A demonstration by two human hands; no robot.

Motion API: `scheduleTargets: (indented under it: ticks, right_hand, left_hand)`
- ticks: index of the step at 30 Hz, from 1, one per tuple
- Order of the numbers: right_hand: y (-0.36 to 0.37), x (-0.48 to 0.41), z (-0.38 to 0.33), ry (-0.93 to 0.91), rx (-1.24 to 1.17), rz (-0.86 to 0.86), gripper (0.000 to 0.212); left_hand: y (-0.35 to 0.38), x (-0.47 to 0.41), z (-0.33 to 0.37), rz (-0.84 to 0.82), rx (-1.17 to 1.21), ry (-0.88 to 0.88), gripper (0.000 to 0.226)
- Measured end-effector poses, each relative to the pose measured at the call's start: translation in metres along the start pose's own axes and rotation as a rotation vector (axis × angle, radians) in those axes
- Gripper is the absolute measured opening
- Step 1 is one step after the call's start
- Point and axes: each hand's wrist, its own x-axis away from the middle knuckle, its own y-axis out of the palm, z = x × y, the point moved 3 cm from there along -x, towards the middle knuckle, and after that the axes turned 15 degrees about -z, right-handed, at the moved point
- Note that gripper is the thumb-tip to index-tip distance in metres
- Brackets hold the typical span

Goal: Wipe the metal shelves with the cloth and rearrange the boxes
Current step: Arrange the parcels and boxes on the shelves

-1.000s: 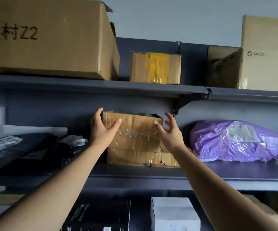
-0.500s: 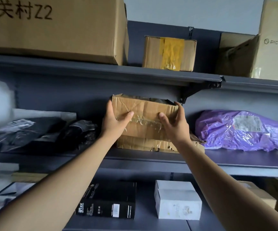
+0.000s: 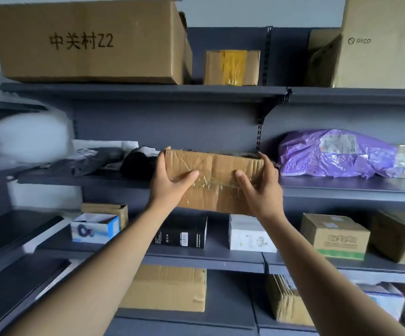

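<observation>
The grey metal shelves (image 3: 148,92) carry a large box (image 3: 87,42) at eleven o'clock, a taped box (image 3: 231,67) at twelve, a purple bag (image 3: 337,154) at three.

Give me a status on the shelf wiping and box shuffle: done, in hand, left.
Done: nothing looks finished or wiped. In hand: left hand and right hand grip the crumpled, taped brown cardboard box in front of the grey metal middle shelf. Left: set it down, wipe shelves, shift the other boxes.

A storeroom: grey metal shelves (image 3: 148,92) stacked with cardboard boxes (image 3: 87,42) and a purple parcel (image 3: 337,154)
</observation>
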Motion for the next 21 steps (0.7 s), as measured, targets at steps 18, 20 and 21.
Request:
scheduleTargets:
  ticks: [18,20,21]
  right_hand:
    - [0.122,0.292,0.212,0.753,0.033,-0.414,0.07]
    - [0.148,0.317,0.255,0.793,0.061,-0.433,0.068]
    - [0.163,0.331,0.28,0.807,0.071,-0.44,0.068]
  left_hand:
    - [0.052,0.264,-0.258,-0.399,-0.125,-0.816,0.108]
    - [0.065,0.284,-0.31,-0.437,-0.134,-0.871,0.109]
    - [0.073,0.294,-0.339,-0.449,-0.142,-0.889,0.108]
